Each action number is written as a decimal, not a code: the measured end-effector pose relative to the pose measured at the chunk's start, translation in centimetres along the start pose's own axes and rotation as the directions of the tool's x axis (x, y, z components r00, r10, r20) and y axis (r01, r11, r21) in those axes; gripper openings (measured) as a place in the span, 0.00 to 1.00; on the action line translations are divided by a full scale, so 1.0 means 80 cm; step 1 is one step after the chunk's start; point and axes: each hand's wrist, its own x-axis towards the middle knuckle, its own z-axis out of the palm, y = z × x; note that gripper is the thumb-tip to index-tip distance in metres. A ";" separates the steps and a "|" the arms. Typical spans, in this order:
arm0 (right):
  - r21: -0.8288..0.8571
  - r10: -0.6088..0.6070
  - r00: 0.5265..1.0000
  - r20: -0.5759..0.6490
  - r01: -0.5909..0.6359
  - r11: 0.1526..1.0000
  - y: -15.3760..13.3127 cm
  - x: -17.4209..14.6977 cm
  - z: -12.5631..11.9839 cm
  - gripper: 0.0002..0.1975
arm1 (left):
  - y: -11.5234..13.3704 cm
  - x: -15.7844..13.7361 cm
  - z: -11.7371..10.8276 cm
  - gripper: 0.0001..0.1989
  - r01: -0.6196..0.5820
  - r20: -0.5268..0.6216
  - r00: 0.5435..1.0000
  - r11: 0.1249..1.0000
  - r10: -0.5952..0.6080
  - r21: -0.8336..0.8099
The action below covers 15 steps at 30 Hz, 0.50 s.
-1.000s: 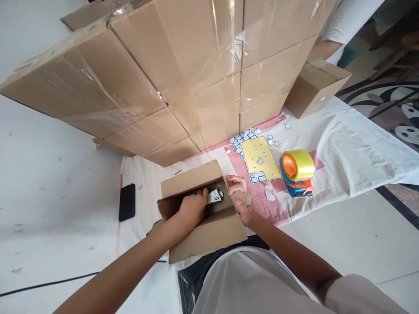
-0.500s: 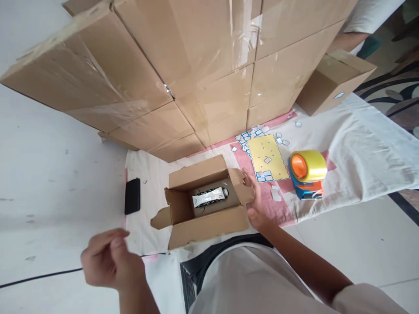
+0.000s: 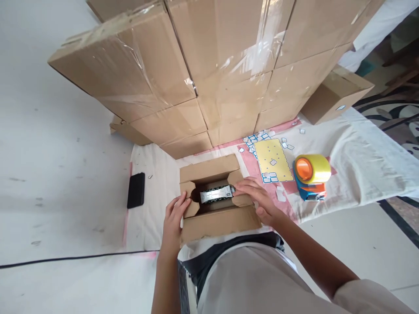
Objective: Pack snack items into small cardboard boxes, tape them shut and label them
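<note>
Brown cardboard is seen in the middle of the head view: an open box [image 3: 211, 167] is set on a pale cloth [image 3: 363, 161], and a shiny packet [image 3: 216, 194] is held inside it, on the bottom.

The left flap [image 3: 194, 210] is touched by the fingers of the left hand [image 3: 175, 216]; whether it is pinched cannot be told, as the thumb is hidden. The right flap [image 3: 241, 201] is covered in part by the right hand [image 3: 260, 201], whose fingers are laid loosely over it, not clenched. Both short flaps are tipped inward, so the end flaps seem to be being folded in. For the next move, they would need to be pressed down evenly, with the fingers kept off the packet. The long flaps [image 3: 222, 224] are still spread outward.

On the far side, room is cut short by a wall of taped boxes [image 3: 234, 102]. On the near side, the box is set close to the lap. More room is left at the sides, up to a black flat thing [image 3: 135, 190] and a tape dispenser [image 3: 312, 168].
</note>
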 end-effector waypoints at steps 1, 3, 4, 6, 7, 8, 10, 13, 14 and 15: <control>0.005 0.015 1.000 -0.025 -0.015 1.000 0.000 -0.002 0.000 0.33 | -0.001 0.004 0.003 0.28 -0.009 -0.022 1.000 1.000 0.009 -0.013; 0.051 0.053 0.994 -0.093 -0.048 0.998 -0.003 -0.005 0.002 0.33 | -0.002 0.011 0.009 0.27 -0.003 -0.075 0.997 0.998 -0.002 -0.067; 0.084 0.071 0.990 -0.123 -0.060 0.995 -0.004 -0.007 0.003 0.32 | -0.002 0.014 0.012 0.28 0.013 -0.096 0.995 0.993 -0.024 -0.113; 0.154 0.097 0.982 -0.161 -0.072 0.986 -0.004 -0.007 0.001 0.31 | 0.000 0.019 0.015 0.31 0.068 -0.125 0.987 0.967 -0.101 -0.245; 0.180 0.103 0.974 -0.202 -0.067 0.981 -0.002 -0.006 -0.002 0.31 | 0.002 0.022 0.016 0.33 0.111 -0.125 0.980 0.944 -0.156 -0.310; 0.195 0.111 0.955 -0.275 -0.057 0.979 0.001 -0.003 -0.006 0.30 | 0.005 0.025 0.015 0.33 0.163 -0.116 0.969 0.918 -0.217 -0.361; 0.207 0.155 0.875 -0.460 -0.064 0.976 0.011 0.010 -0.018 0.27 | 0.013 0.031 0.016 0.34 0.270 -0.086 0.938 0.865 -0.335 -0.424; 0.278 0.346 0.805 -0.482 -0.235 0.932 0.030 0.042 -0.030 0.22 | 0.025 0.036 0.021 0.34 0.330 -0.076 0.911 0.828 -0.405 -0.454; 0.317 0.413 0.815 -0.407 -0.298 0.901 0.035 0.053 -0.029 0.21 | 0.027 0.036 0.025 0.33 0.322 -0.084 0.911 0.826 -0.403 -0.462; 0.355 0.452 0.828 -0.331 -0.334 0.873 0.039 0.063 -0.026 0.21 | 0.028 0.036 0.029 0.32 0.313 -0.094 0.912 0.827 -0.399 -0.468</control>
